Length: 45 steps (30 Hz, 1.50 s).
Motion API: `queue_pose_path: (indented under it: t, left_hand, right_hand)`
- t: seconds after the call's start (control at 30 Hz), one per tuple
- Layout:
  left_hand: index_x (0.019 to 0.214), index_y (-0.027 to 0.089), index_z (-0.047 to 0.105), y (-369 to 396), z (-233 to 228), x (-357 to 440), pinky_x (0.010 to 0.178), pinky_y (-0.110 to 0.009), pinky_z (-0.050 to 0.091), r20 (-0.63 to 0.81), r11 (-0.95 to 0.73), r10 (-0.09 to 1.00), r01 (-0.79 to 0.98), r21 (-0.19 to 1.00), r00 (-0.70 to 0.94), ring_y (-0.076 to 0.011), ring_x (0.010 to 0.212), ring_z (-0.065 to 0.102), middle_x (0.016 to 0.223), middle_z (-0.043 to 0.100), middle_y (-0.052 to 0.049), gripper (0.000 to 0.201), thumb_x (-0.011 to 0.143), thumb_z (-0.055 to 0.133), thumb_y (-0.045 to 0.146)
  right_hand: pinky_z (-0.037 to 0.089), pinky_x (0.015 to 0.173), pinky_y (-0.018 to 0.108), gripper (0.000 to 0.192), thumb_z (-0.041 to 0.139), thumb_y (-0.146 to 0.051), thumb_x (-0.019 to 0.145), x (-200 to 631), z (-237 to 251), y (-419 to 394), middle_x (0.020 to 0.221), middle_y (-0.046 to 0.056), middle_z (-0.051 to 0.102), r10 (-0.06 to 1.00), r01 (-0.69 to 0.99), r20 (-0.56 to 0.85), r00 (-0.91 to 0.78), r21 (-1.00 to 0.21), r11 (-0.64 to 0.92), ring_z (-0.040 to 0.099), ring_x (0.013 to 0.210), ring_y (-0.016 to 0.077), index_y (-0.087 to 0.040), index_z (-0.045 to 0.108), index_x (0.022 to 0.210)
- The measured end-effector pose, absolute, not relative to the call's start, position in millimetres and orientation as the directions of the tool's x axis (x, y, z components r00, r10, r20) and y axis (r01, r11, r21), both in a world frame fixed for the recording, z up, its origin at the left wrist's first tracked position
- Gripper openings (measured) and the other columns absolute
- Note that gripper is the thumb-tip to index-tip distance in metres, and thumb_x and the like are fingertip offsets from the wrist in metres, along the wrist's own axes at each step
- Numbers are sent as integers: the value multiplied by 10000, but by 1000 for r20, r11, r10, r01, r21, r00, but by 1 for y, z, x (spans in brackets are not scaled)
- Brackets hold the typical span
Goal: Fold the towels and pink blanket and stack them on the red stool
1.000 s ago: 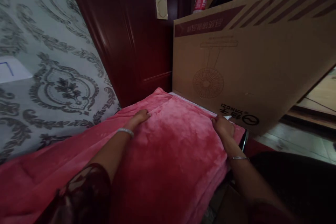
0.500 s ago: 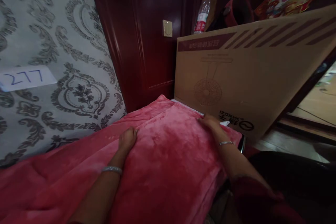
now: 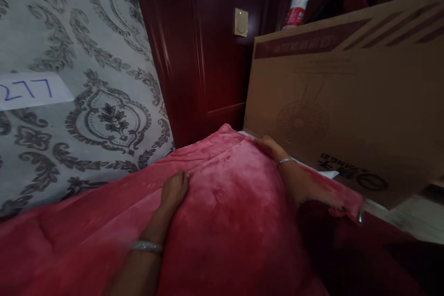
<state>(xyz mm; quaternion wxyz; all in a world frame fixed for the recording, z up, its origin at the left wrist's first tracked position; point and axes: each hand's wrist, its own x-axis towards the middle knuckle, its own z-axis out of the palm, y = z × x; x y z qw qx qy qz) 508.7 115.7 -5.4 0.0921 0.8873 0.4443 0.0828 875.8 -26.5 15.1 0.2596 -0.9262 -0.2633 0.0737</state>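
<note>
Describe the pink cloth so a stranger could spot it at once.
Find the big cardboard box on the picture's right. The pink cloth spreads below it and leftward, under the left hand and right hand. Its plush pink surface sets it apart from the grey-patterned wallpaper and glossy dark-red panel.

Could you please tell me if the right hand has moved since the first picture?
Yes. Judged against the cardboard box, the right hand has moved left along the pink blanket, away from the printed logo.
</note>
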Motion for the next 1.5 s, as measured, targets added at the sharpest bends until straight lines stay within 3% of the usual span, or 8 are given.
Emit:
queue_pose_path:
  t: [0.13,0.4,0.63,0.9,1.1,1.23,1.37,1.5]
  left_hand:
    - [1014,181,604,111,-6,509,826,-339,469,70,-587,808,786,193,586,-273,1050,676,1108,721,-136,348,1025,333,398]
    - [1102,162,616,114,22,546,814,-365,484,262,-601,785,793,103,561,-298,1016,686,1070,717,-160,371,1028,314,366]
    - [1061,172,619,135,-12,559,821,-360,475,87,-599,800,783,166,593,-294,1025,683,1119,725,-154,346,1012,350,384]
    - [1065,185,606,136,-9,557,836,-363,477,75,-608,792,774,178,605,-289,1054,680,1143,718,-147,351,1014,328,394]
    - [1067,173,612,131,-7,557,852,-393,488,79,-605,796,781,153,601,-319,1065,677,1147,717,-162,371,1012,319,392]
    - [1083,163,620,131,-5,558,868,-403,496,85,-618,785,767,173,614,-327,1086,672,1179,709,-174,397,1010,303,390]
    - [1087,157,637,132,-2,560,870,-435,503,83,-618,785,768,167,614,-352,1088,670,1188,701,-201,414,997,312,398]
    - [1124,139,644,130,4,563,886,-463,504,69,-631,774,758,163,630,-372,1105,661,1197,693,-221,459,994,285,393]
  right_hand:
    - [523,778,306,427,641,-458,916,866,1,-12,1099,196,725,493,434,15,870,-500,-749,703,1000,289,-103,718,1140]
    - [471,925,343,399,537,-384,978,894,8,-20,1267,182,664,448,524,271,852,-448,-724,625,1179,298,-170,588,1310]
    - [478,837,294,463,568,-503,948,918,-30,-19,1220,175,694,516,517,134,846,-439,-735,650,1141,288,-163,649,1251]
    - [492,873,304,608,430,-591,991,913,-14,-29,1231,238,678,473,466,95,876,-418,-780,652,1162,293,-103,671,1261]
    - [485,906,286,391,562,-405,971,911,-7,-43,1245,211,682,486,470,44,873,-342,-814,650,1176,272,-132,709,1210]
    - [481,930,293,470,465,-458,1013,904,-2,-60,1292,209,659,476,464,44,878,-314,-828,624,1218,264,-137,651,1302]
    - [506,882,300,566,521,-568,969,907,9,-103,1217,230,689,450,416,-47,892,-305,-856,661,1141,296,-77,722,1168]
    - [521,794,267,477,659,-549,894,909,21,-159,1052,133,752,429,370,-132,893,-325,-870,700,958,244,-111,768,1050]
